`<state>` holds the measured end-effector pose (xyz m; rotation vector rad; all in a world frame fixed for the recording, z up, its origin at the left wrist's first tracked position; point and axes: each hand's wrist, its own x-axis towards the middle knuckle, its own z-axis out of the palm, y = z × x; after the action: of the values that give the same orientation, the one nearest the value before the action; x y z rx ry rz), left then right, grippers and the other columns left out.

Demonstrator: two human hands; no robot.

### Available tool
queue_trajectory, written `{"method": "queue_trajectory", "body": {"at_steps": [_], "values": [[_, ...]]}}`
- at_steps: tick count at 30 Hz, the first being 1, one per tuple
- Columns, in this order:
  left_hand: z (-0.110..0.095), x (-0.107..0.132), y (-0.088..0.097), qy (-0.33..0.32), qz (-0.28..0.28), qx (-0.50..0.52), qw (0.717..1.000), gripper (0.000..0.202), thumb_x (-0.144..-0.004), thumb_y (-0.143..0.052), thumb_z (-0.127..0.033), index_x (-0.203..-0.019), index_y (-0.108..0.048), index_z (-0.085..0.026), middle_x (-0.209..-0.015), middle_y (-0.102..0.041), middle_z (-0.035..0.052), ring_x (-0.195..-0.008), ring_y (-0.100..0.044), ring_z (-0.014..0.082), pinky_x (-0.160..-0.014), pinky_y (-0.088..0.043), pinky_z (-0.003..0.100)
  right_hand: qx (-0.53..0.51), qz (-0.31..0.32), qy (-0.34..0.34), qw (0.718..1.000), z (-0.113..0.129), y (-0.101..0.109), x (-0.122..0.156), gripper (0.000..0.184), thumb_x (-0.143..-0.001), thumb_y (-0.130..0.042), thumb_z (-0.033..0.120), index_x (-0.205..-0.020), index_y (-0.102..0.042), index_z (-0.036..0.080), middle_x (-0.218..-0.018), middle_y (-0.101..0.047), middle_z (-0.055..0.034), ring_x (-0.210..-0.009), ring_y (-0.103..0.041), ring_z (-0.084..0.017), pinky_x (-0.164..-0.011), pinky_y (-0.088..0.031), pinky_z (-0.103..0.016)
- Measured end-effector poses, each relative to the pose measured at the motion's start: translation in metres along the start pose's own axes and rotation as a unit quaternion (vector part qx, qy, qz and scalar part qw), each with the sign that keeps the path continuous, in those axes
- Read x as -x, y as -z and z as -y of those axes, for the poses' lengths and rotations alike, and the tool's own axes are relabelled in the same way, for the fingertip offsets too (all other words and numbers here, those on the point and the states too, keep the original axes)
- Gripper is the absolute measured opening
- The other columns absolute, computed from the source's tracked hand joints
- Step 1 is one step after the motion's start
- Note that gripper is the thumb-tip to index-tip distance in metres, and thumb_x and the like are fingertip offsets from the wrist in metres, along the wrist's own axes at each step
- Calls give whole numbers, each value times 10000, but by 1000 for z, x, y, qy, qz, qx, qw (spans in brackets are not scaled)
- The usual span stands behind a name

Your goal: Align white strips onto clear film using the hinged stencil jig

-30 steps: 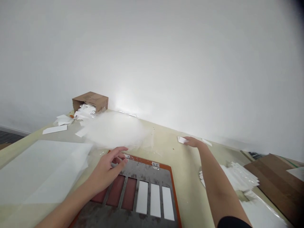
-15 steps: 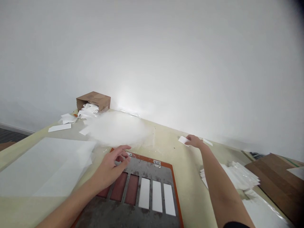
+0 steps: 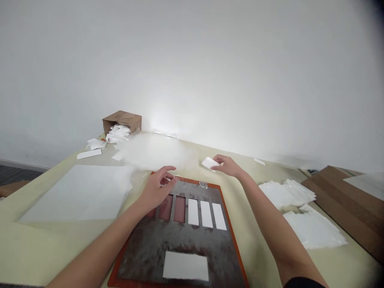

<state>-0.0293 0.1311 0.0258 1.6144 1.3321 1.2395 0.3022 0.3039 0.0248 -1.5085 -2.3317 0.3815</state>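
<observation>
A dark metal plate (image 3: 150, 248) with an orange border and a row of rectangular slots lies before me. White strips (image 3: 206, 214) fill the three slots on the right; the slots left of them show a reddish bottom (image 3: 179, 209). My left hand (image 3: 160, 184) hovers over the plate's upper left part, fingers apart, holding nothing visible. Beyond the plate's upper right corner, my right hand (image 3: 224, 165) pinches a small white card (image 3: 209, 163) between thumb and fingers. A larger white rectangle (image 3: 185, 266) rests on the plate's near part.
At the back left stands a cardboard box (image 3: 123, 117) with white pieces spilling out. Translucent sheets (image 3: 81, 192) lie left of the plate. To the right are stacks of white pieces in clear film (image 3: 286, 193) and a large brown carton (image 3: 345, 200).
My right hand has moved left toward the plate, carrying the white card away from the back of the table. The view has tilted, showing more of the plate. My left hand stays over it.
</observation>
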Motion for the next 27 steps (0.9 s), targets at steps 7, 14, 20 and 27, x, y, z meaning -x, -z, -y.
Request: {"method": "queue_trajectory", "body": {"at_steps": [7,14,20,27], "values": [[13,-5,1,-25,-23,15,999,389,-774,-601,-399,-1116,-604,-213,-773,-684,-7,-615,-571,140,-636,-458,280,63,3,-9,998,41,-30,22,364,-768,-726,345,-1106,-603,291,-1096,-703,-21,-978,-633,-238,-973,-358,-493],[16,-8,2,-50,-37,17,998,406,-750,-579,-366,-1118,-591,-197,-731,-640,-27,-550,-509,117,-582,-418,257,107,2,-55,993,46,-35,29,367,-939,-592,396,-1229,-584,171,-1245,-600,-89,-1085,-604,-222,-926,-520,-453],[14,-10,3,-73,-43,10,996,394,-740,-572,-366,-1094,-597,-193,-725,-634,-24,-546,-536,121,-572,-417,255,101,-2,-79,992,48,-23,33,356,-945,-590,379,-1236,-581,175,-1239,-604,-88,-1048,-621,-207,-890,-545,-425],[12,-8,0,-89,-26,-18,996,393,-755,-571,-355,-1129,-594,-237,-790,-662,-21,-607,-581,131,-621,-446,259,98,-63,-141,983,29,-18,49,363,-946,-587,380,-1246,-575,176,-1248,-599,-90,-1056,-618,-210,-893,-544,-427]]}}
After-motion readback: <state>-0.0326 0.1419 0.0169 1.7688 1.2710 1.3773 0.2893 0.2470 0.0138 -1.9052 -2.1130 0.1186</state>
